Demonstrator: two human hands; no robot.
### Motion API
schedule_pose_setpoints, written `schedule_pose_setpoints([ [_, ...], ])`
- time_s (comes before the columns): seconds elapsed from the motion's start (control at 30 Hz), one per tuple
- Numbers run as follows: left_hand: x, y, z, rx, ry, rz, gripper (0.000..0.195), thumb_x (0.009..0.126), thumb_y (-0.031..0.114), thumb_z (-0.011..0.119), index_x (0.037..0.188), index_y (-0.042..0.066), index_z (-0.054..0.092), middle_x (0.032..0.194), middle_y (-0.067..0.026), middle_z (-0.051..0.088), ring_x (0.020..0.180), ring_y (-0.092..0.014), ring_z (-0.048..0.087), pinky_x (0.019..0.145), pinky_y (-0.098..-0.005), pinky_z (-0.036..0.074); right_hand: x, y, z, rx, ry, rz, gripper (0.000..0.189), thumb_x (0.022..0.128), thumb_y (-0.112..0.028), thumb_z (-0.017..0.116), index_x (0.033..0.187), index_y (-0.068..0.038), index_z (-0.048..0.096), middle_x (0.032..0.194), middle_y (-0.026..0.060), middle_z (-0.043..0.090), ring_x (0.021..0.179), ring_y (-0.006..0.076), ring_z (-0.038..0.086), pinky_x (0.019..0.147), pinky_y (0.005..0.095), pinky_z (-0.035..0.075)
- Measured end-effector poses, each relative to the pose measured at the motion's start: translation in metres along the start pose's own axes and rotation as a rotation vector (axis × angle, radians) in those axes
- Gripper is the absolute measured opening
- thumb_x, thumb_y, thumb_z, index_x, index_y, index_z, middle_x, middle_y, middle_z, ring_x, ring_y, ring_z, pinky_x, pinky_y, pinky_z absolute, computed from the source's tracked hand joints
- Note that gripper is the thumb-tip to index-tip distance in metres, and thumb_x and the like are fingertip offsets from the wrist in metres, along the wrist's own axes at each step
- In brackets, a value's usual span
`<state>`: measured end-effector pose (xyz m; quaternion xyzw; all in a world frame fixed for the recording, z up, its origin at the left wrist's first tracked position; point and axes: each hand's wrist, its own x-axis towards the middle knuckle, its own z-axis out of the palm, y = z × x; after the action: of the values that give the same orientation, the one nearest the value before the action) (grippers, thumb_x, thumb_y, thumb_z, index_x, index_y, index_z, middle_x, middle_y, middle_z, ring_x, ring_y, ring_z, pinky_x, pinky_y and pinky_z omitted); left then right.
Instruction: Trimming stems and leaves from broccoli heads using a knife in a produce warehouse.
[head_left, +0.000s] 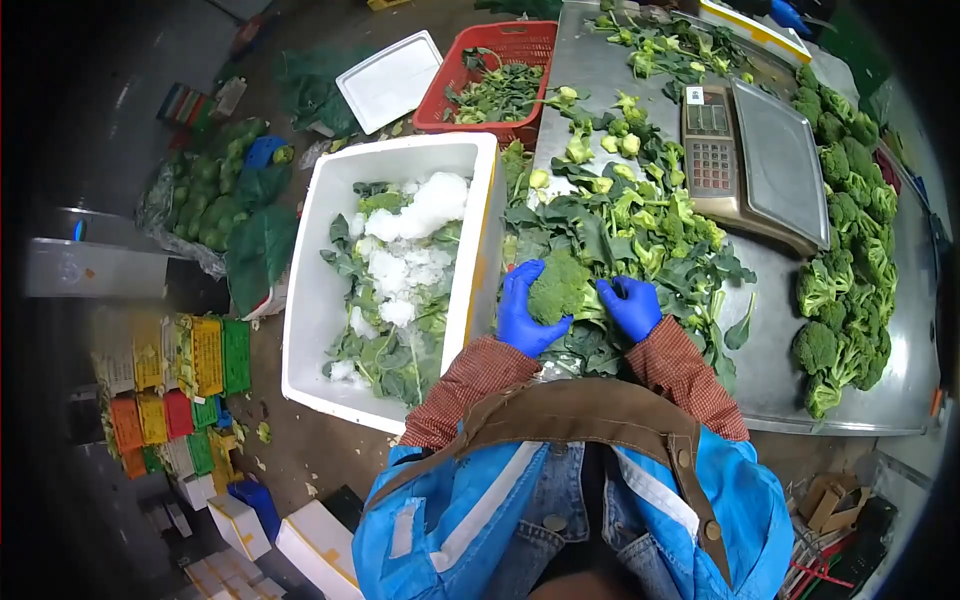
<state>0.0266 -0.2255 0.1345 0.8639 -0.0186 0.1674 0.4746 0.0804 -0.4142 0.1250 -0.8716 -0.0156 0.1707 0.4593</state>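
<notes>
In blue gloves, both hands are over the trimmings on the metal table. My left hand (523, 311) curves around a broccoli head (559, 285), thumb on its near side and fingers on its far left. My right hand (632, 306) is at the stem side of that head, fingers curled; whether something is inside them is hidden. Cut broccoli leaves and stem pieces (637, 217) pile up just beyond the hands. To the left stands a white foam box (307, 300) holding leafy broccoli and lumps of crushed ice (397, 274).
A digital weighing scale (784, 150) stands on the metal table (772, 322), with broccoli heads (855, 225) stacked along its right. Past the foam box are a red crate (480, 34) of leaves and a white lid (390, 79). Coloured crates (206, 352) are stacked at far left.
</notes>
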Motion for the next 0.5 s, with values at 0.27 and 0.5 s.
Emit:
schedule_pose_setpoints([
  [0.27,0.0,-0.001,-0.002,-0.028,0.011,0.054,0.078,0.047,0.012,0.078,0.117,0.006,0.043,0.117,-0.0155,0.043,0.112,-0.031,0.042,0.096,-0.04,0.036,0.009,0.026,0.014,0.071,0.1,-0.071,0.033,0.076,-0.029,0.062,0.078,0.003,0.057,0.061,0.0207,0.056,0.052,0.0305,0.054,0.051,0.0378,0.041],
  [0.5,-0.003,0.005,-0.006,0.053,-0.061,0.126,0.078,0.046,0.011,0.076,0.116,0.002,0.042,0.12,-0.017,0.041,0.113,-0.03,0.042,0.097,-0.0395,0.034,0.014,0.026,0.014,0.059,0.052,-0.077,0.035,0.082,-0.031,0.058,0.075,0.003,0.055,0.056,0.0157,0.053,0.05,0.0232,0.053,0.049,0.0344,0.039],
])
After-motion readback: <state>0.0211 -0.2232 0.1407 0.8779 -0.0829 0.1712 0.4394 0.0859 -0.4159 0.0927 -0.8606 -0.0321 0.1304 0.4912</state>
